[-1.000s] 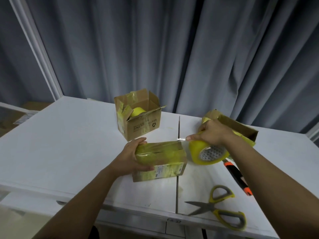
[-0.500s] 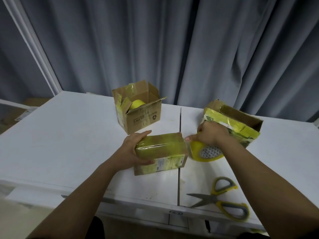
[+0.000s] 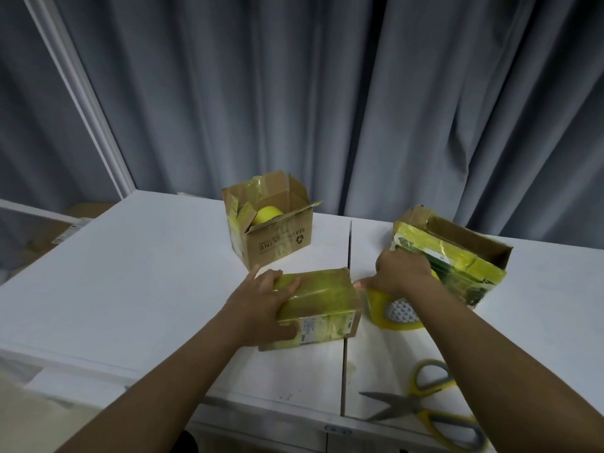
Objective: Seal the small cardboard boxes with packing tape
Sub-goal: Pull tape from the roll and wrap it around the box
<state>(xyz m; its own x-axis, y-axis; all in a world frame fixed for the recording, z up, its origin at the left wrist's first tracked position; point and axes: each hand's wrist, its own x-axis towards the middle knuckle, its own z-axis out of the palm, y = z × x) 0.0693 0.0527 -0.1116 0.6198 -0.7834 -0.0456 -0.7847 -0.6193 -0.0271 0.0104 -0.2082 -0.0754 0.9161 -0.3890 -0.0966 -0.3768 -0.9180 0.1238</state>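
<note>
Near the tabletop's [image 3: 137, 273] front edge, the left hand [image 3: 261, 305] clasps the tape-wrapped box [image 3: 322, 308], thumb on its front label. The right hand [image 3: 400, 273] grips the yellow tape roll [image 3: 390, 310], hiding its top and the utility knife seen earlier. The scissors [image 3: 431, 416] are cut off at the corner.

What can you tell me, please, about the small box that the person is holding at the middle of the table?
The small cardboard box is a closed, brick-shaped carton, wrapped over its top and sides in glossy yellowish tape, with a pale printed label on its near face. It lies flat on the white table, beside the seam between the two tabletops. The left hand grips its left end, fingers on top and thumb on the near face. The tape roll in the right hand sits just right of it.
</note>
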